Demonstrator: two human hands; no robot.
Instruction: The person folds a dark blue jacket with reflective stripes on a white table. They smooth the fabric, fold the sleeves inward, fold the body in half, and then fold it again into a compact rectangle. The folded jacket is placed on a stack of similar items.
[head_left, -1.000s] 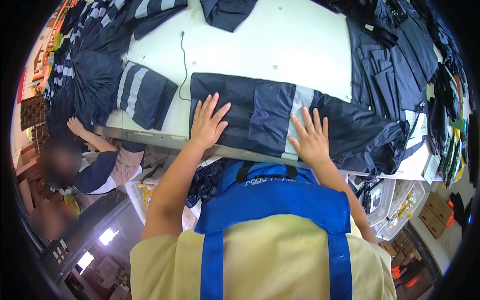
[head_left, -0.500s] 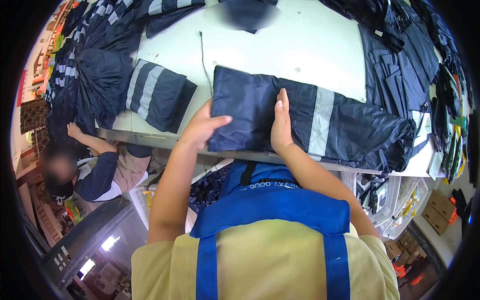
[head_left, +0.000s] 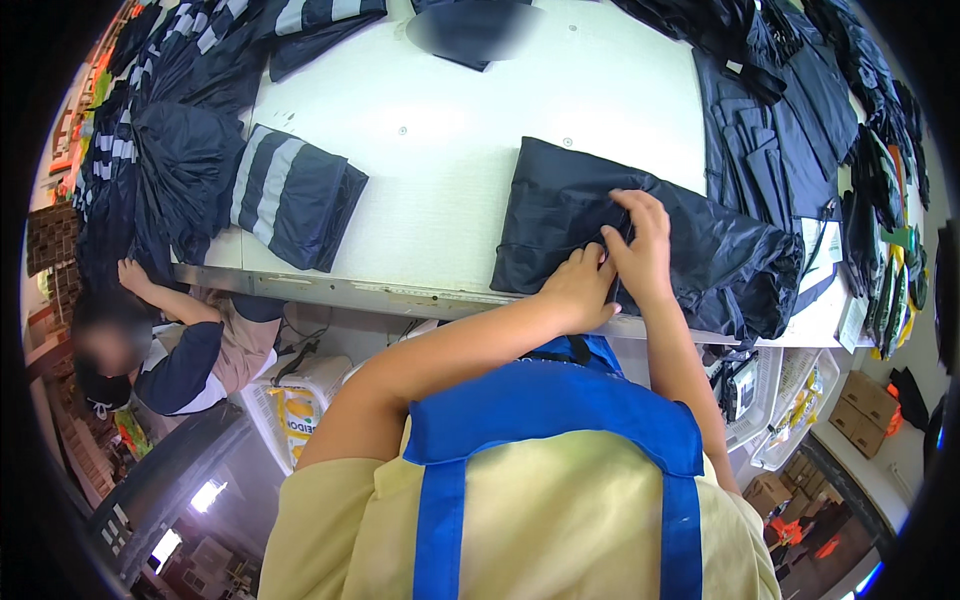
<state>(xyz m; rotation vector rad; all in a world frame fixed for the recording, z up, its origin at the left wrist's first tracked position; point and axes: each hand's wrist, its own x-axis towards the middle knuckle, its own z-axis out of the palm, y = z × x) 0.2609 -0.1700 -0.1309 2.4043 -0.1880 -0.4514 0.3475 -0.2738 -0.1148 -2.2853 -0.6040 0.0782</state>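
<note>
A dark navy garment (head_left: pixel 561 192) lies along the near edge of the table, its left part folded flat and its right end loose and crumpled. My left hand (head_left: pixel 578 290) reaches across to the right and grips the near side of the fold, fingers bent on the fabric and thumb toward the table edge. Close against it, my right hand (head_left: pixel 645 245) has curled fingers holding the fabric at the fold; some fingertips are hidden. To the left sits a folded garment (head_left: pixel 297 195) with silver bands.
Dark garments are heaped at the left (head_left: pixel 185 165), and flat dark pieces (head_left: pixel 755 150) lie at the right. The metal table edge (head_left: pixel 400 297) runs in front of me. White baskets (head_left: pixel 300 375) stand below. Another person (head_left: pixel 190 350) is at the left, one hand on the heap.
The garment has shifted right and its silver band no longer shows. My left hand has crossed from the garment's left edge to beside my right hand, which has also moved right.
</note>
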